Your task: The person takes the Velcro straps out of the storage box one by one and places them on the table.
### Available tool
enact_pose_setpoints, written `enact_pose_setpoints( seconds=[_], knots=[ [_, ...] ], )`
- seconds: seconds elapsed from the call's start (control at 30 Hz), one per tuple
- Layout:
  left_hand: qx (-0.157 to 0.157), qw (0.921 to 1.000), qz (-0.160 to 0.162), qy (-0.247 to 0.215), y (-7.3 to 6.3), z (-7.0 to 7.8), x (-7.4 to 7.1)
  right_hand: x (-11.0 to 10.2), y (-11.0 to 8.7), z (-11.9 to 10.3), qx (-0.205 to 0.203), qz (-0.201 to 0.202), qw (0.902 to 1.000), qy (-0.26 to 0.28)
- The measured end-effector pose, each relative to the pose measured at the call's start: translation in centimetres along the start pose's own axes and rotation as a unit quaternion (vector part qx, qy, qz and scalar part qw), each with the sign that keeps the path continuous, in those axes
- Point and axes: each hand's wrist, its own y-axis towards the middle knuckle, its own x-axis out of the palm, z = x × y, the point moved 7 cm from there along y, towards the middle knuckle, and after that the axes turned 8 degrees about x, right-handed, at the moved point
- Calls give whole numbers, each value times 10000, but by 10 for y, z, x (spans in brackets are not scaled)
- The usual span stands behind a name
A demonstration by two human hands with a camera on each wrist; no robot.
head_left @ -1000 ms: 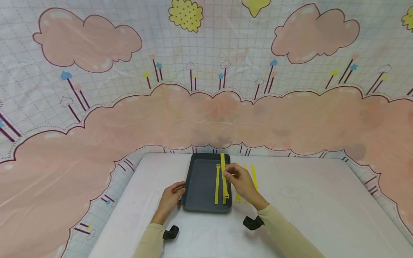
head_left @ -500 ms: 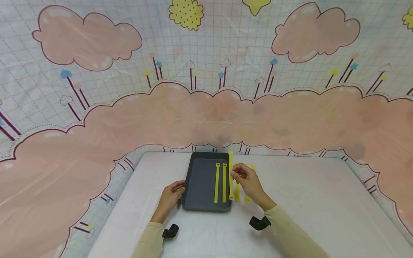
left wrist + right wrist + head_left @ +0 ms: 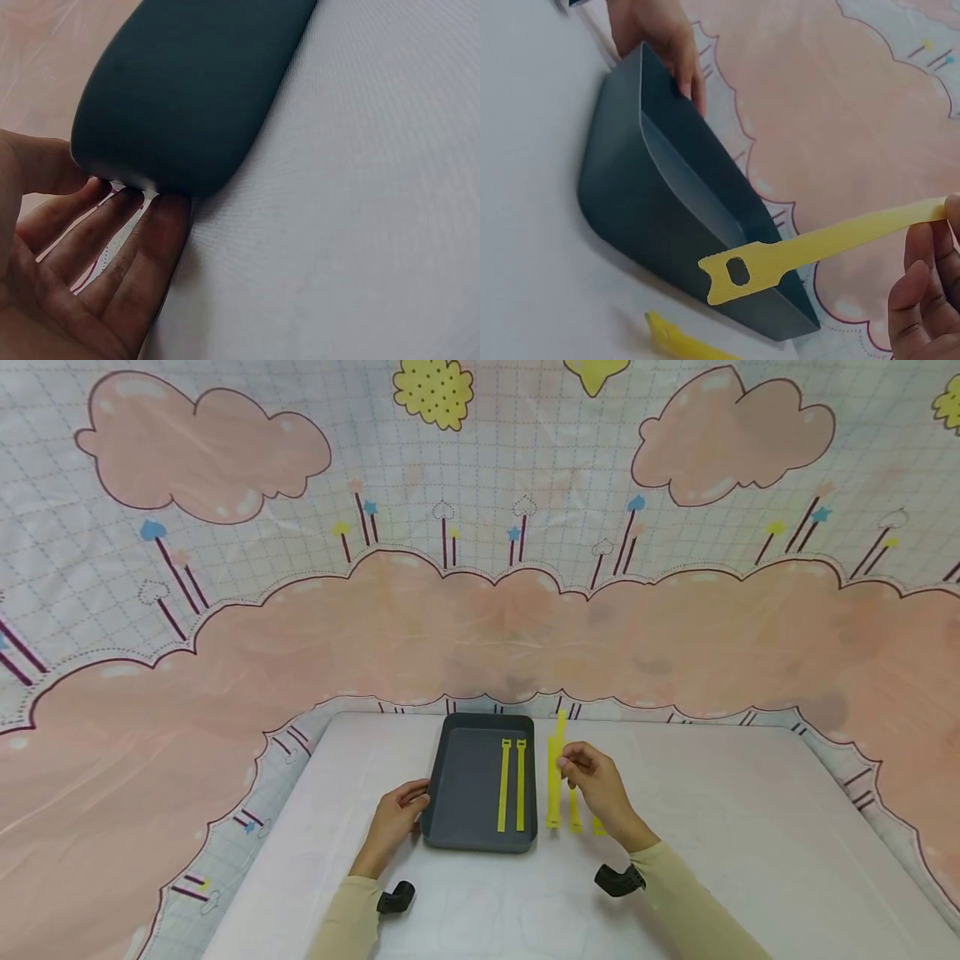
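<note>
My right hand (image 3: pixel 602 787) pinches a yellow hook-and-loop cable tie (image 3: pixel 840 244) between thumb and fingers, just right of the dark grey tray (image 3: pixel 457 810). Its slotted head points toward the tray in the right wrist view. Two similar ties lie side by side in the tray's right half, a left tie (image 3: pixel 504 789) and a right tie (image 3: pixel 521 789), heads at the far end. My left hand (image 3: pixel 390 827) grips the tray's left wall, fingers (image 3: pixel 154 247) against the outside and the thumb tip hidden past the rim in the left wrist view.
Several more yellow ties (image 3: pixel 575 814) lie on the white table (image 3: pixel 735 827) right of the tray, partly hidden by the right hand. A patterned curtain (image 3: pixel 480 635) with pink clouds hangs behind the table. Each wrist carries a black device (image 3: pixel 621 880).
My right hand has carried its yellow tie rightward from over the tray to beside it, above the ties on the table. The left hand and the tray stay in place.
</note>
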Motion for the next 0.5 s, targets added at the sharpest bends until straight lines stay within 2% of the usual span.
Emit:
enact_pose_setpoints(
  seconds=[0.33, 0.5],
  knots=[
    [78, 10000, -44, 1, -2, 5, 1, -16, -2, 14, 243, 143, 9996, 83],
    [36, 10000, -11, 30, -1, 3, 0, -24, -2, 22, 446, 292, 9986, -38]
  ],
)
